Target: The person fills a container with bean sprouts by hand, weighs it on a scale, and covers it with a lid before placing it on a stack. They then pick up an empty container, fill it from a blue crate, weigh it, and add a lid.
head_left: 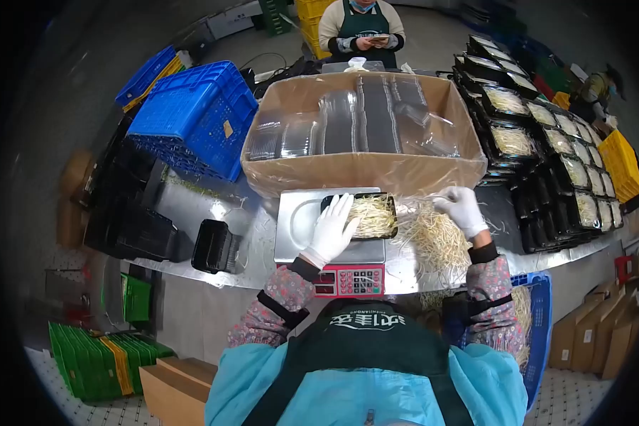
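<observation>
The black tray sits on the plate of the weighing scale, its long axis running left to right, nearly parallel to the scale's front edge and crosswise to the person's forearms. One short end points left, under the left hand; the other points right, towards the heap of sprouts, and reaches slightly past the plate's edge. Pale sprouts fill the visible part of the tray, many strands lying roughly lengthwise. The gloved left hand lies over the tray's left end with fingers extended away from the person and the thumb angled towards the sprouts; it is loose, not closed round anything, and most of the tray shows to the right of it. The gloved right hand is well apart from the tray, at the far right side of the heap, fingers bent inward and tips turned left; whether they pinch any strands I cannot tell. The heap lies on the metal table, just right of the scale. Beyond the scale stands a carton holding clear plastic lids.
</observation>
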A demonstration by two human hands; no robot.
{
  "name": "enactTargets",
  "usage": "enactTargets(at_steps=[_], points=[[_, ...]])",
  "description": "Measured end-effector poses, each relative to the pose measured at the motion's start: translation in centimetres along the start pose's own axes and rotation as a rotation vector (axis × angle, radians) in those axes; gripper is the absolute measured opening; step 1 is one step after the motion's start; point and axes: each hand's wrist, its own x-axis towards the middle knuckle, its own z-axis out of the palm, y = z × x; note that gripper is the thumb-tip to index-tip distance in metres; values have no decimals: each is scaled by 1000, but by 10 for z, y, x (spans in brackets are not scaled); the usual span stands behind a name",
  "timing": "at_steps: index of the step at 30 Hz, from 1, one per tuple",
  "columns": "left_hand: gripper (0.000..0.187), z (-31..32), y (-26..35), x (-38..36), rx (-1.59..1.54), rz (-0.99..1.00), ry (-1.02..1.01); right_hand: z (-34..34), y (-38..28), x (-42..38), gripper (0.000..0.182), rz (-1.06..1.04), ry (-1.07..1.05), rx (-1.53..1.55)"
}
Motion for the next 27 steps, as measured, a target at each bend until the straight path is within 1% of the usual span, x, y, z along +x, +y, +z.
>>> enactTargets(at_steps=[2,3,4,5,6,7,8,9,11,12,13,15,17,19,21,23,26,27], points=[[58,-15,-5,-5,-276,-21,105,-13,17,-7,17,112,39,187],[55,-19,11,-10,-371,-56,145,-24,46,-16,17,179,33,246],[53,-27,12,-6,-399,-72,180,-31,78,-12,24,215,21,297],[52,-38,3,-2,-409,-82,213,-30,100,-12,24,200,4,303],[49,-50,-8,-5,-417,-126,228,-22,120,-18,31,88,-54,-183],[47,-70,-7,-12,-402,-103,275,-12,106,-27,41,-30,-116,-666],[45,-81,-11,-21,-474,-173,258,-11,92,-34,59,143,-331,-918],[44,-86,-16,-24,-552,-238,257,-11,98,-28,59,126,-350,-923],[43,-82,-39,-28,-648,-235,339,-6,114,-16,64,-118,-73,-521],[44,-81,-45,-29,-637,-261,340,-1,76,-12,63,-177,-60,-398],[47,-84,-43,-28,-474,-229,288,7,47,-3,59,-267,-61,-307],[47,-75,-21,-21,-558,-216,250,33,-12,5,64,-428,-124,-302],[49,-56,-4,-10,-405,-189,182,69,-53,8,68,-567,-197,-284],[50,-33,10,-2,-141,-151,158,104,-58,15,66,-640,-283,-420],[47,-16,6,-5,-116,-124,155,121,-38,28,58,-685,-349,-395],[45,3,-5,-8,-30,-89,115,117,-25,28,29,-581,-265,-306],[42,10,-7,-10,-55,-93,145,98,-6,29,13,-518,-203,-247],[42,10,-8,-10,-57,-86,161,86,-2,29,13,-513,-179,-259]])
